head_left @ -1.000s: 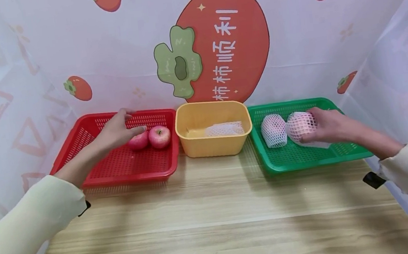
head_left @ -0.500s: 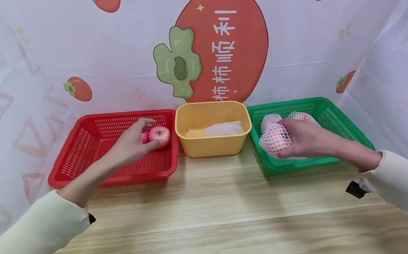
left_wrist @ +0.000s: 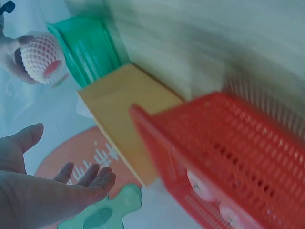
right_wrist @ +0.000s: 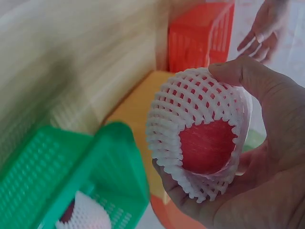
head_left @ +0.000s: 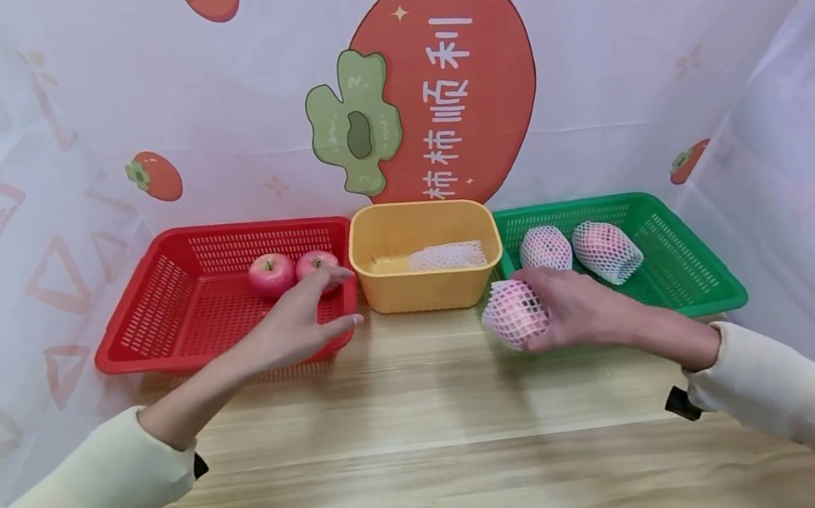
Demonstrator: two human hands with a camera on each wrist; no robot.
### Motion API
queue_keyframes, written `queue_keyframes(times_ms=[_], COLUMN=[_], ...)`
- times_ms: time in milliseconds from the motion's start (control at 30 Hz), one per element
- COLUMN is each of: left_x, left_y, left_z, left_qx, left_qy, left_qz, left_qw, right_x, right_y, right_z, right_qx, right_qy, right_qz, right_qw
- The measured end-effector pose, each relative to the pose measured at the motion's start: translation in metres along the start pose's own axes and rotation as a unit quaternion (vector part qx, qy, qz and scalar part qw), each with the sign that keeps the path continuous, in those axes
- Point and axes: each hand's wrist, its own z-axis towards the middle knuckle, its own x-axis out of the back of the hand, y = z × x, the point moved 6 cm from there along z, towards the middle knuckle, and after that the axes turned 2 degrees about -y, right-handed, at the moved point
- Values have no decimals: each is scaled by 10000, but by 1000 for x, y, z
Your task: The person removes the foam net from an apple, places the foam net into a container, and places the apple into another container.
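Observation:
My right hand [head_left: 572, 306] grips an apple in a white foam net [head_left: 516, 314] over the front left edge of the green basket [head_left: 713, 286]. Red skin shows through the net's opening in the right wrist view, with thumb and fingers curled round the netted apple [right_wrist: 195, 133]. Above the right front of the red basket [head_left: 163, 363], my left hand [head_left: 294, 321] holds nothing, its thumb and fingers spread apart. Two bare red apples lie in that basket: one apple [head_left: 271, 274] in full view, the other apple [head_left: 315, 261] partly behind the left hand.
Between the baskets stands a yellow bin [head_left: 422, 290] with white foam nets [head_left: 447, 256] inside. Two more netted apples, one on the left [head_left: 545, 248] and one on the right [head_left: 606, 250], lie in the green basket. A wooden table [head_left: 430, 452] stretches in front; a printed curtain hangs behind.
My right hand has lifted the netted apple out of the green basket and brought it left and nearer. My left hand has moved right and nearer, uncovering the apples in the red basket.

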Motion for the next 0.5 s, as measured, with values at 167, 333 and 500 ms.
queue_keyframes(times_ms=[167,333,500], left_x=[-18,-35,-53], left_y=[3,3,-1], left_z=[-9,-18,-21], left_qx=[42,-46,-126], left_qy=[-206,-357,-439], left_qz=[-147,-595,-788], left_qw=[9997,9976,9958], right_x=[-18,-36,-53], right_y=[-11,-17,-22], right_z=[-2,-4,-4], right_qx=[118,-28,-122], right_qy=[-127,-400,-617], right_qz=[91,187,277], right_qw=[9998,9990,9976])
